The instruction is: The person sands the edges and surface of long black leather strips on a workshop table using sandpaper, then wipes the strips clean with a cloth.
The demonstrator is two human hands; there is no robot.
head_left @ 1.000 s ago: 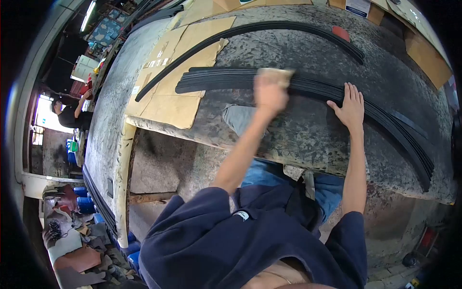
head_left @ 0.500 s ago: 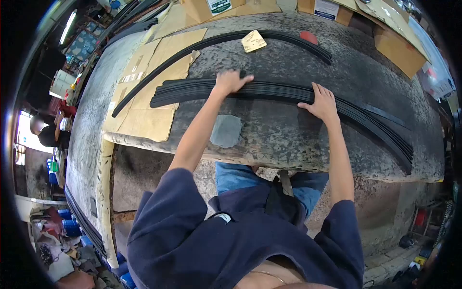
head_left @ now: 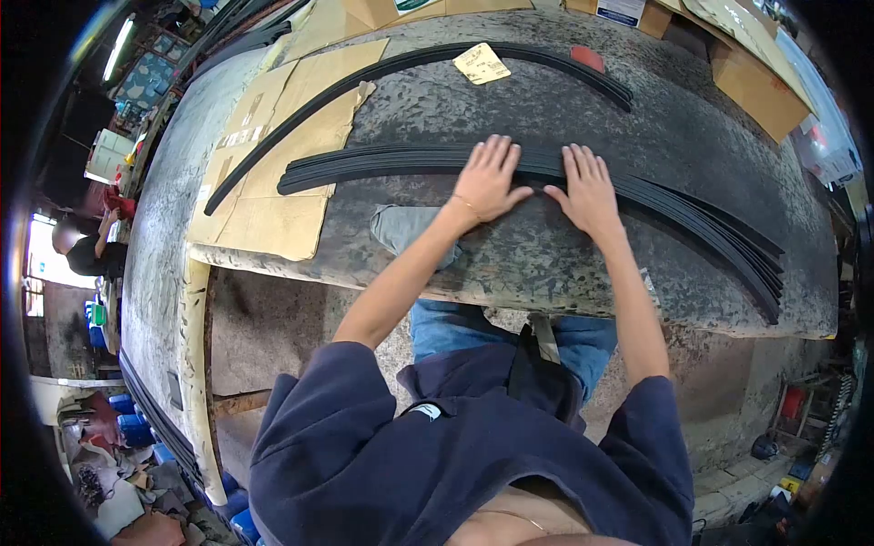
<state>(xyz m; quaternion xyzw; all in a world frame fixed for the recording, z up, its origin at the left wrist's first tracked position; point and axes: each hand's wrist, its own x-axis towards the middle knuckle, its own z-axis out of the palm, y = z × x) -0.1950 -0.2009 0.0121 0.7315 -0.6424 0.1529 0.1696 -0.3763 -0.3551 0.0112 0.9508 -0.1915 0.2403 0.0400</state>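
Observation:
A bundle of long black rubber-like strips (head_left: pixel 391 162) lies across the dark table, bowed, with its right-hand ends fanned apart. My left hand (head_left: pixel 489 185) rests flat on the middle of the bundle, fingers stretched toward the far side and thumb pointing right. Just to its right, my right hand (head_left: pixel 589 193) also lies over the strips with straight fingers, its thumb pointing left. The parts of the strips under both palms are hidden. Farther back, a second curved bundle of black strips (head_left: pixel 364 78) runs from the cardboard to the right.
Flat cardboard (head_left: pixel 264 223) covers the table's left part. A yellowish square (head_left: pixel 482 64) and a red piece (head_left: pixel 587 59) lie by the far bundle. A grey sheet (head_left: pixel 401 226) is partly under my left forearm. Cardboard boxes (head_left: pixel 756 86) stand back right. Another person (head_left: pixel 91 246) is far left.
My left hand has slid right along the bundle, close to my right hand, which has shifted slightly left. The strips' left ends are more even, and the loose strip at right now lies nearer the bundle.

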